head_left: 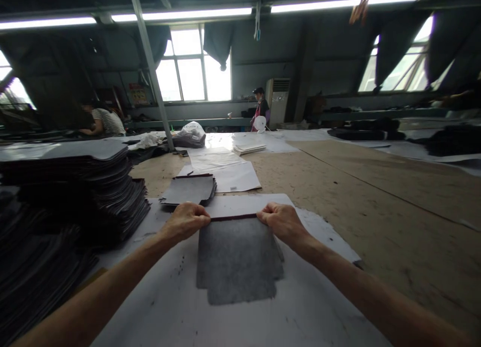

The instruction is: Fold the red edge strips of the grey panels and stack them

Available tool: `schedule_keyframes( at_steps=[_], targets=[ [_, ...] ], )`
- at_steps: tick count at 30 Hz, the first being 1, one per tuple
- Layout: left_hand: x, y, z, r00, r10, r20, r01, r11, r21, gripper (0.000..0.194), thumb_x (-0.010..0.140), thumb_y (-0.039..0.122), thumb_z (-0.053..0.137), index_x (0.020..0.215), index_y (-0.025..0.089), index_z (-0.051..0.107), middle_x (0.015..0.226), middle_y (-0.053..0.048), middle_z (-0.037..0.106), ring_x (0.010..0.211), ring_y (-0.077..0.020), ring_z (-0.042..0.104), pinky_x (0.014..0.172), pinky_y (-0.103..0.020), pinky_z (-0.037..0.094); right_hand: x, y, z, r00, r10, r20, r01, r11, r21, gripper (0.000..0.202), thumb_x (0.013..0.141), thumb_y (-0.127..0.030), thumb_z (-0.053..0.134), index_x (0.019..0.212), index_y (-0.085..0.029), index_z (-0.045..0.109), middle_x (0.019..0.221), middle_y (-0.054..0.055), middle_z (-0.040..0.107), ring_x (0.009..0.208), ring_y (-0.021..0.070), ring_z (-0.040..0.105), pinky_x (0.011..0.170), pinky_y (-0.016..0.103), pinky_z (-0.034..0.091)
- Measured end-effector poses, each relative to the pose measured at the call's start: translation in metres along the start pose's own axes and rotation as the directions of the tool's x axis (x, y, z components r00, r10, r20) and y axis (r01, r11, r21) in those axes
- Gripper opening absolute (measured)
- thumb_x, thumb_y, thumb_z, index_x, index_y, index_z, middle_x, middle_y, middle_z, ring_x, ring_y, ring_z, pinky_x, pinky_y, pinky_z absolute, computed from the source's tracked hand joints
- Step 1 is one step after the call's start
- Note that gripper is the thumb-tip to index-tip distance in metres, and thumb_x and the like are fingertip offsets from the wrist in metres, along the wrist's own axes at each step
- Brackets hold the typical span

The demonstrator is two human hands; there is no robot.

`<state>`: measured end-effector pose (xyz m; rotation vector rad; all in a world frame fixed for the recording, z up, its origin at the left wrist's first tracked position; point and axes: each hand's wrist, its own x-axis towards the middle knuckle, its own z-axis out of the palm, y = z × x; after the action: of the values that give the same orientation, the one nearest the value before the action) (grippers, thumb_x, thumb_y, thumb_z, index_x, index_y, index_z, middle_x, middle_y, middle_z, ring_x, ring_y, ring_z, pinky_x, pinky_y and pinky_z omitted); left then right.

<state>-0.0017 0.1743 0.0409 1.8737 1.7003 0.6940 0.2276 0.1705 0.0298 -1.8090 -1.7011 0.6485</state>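
A dark grey fabric piece [238,262] with notched lower corners lies over white paper [158,307] on the table. A dark red strip [233,217] runs along its far edge. My left hand [188,219] pinches the left end of that edge. At the right end, my right hand [281,221] pinches the same edge between thumb and fingers. Just beyond my left hand sits a small stack of grey pieces [189,189], with a dark red strip at its far side.
Tall stacks of dark pieces [93,186] rise at the left. White sheets [233,177] lie farther forward, near a plastic bag [193,134] and a slanted metal pole [152,66]. Two people are in the background, one in a striped top [108,122].
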Motion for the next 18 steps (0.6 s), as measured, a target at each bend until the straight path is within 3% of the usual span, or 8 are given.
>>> schedule_keyframes(
  at_steps=[4, 9, 18],
  targets=[
    [0.016, -0.004, 0.018, 0.995, 0.033, -0.096, -0.018, 0.989, 0.147, 0.018, 0.064, 0.027, 0.056, 0.067, 0.018, 0.070, 0.063, -0.003, 0.064, 0.066, -0.0182, 0.056, 0.060, -0.026, 0.035, 0.013, 0.003, 0.010, 0.999, 0.027, -0.041, -0.035, 0.973, -0.226, 0.024, 0.085, -0.038, 0.050, 0.084, -0.015, 0.058, 0.084, 0.002, 0.059, 0.077, 0.0131, 0.056, 0.073, 0.033, 0.045],
    [0.014, -0.017, 0.043, 0.978, 0.082, -0.191, -0.032, 0.967, 0.252, 0.023, 0.075, 0.028, 0.050, 0.084, 0.022, 0.070, 0.087, -0.005, 0.068, 0.083, -0.0197, 0.059, 0.072, -0.027, 0.038, 0.016, 0.011, 0.019, 0.998, 0.033, -0.053, -0.050, 0.927, -0.372, 0.023, 0.087, -0.036, 0.047, 0.091, -0.016, 0.058, 0.090, 0.003, 0.059, 0.083, 0.0142, 0.056, 0.077, 0.035, 0.045],
    [0.019, -0.022, 0.050, 0.955, 0.157, -0.252, -0.053, 0.925, 0.377, 0.022, 0.079, 0.030, 0.047, 0.076, 0.024, 0.068, 0.083, -0.001, 0.064, 0.080, -0.0163, 0.058, 0.069, -0.024, 0.039, 0.027, 0.011, 0.016, 1.000, 0.029, -0.010, -0.030, 0.896, -0.443, 0.024, 0.087, -0.036, 0.047, 0.094, -0.016, 0.058, 0.093, 0.004, 0.059, 0.084, 0.0143, 0.057, 0.077, 0.035, 0.046]
  ],
)
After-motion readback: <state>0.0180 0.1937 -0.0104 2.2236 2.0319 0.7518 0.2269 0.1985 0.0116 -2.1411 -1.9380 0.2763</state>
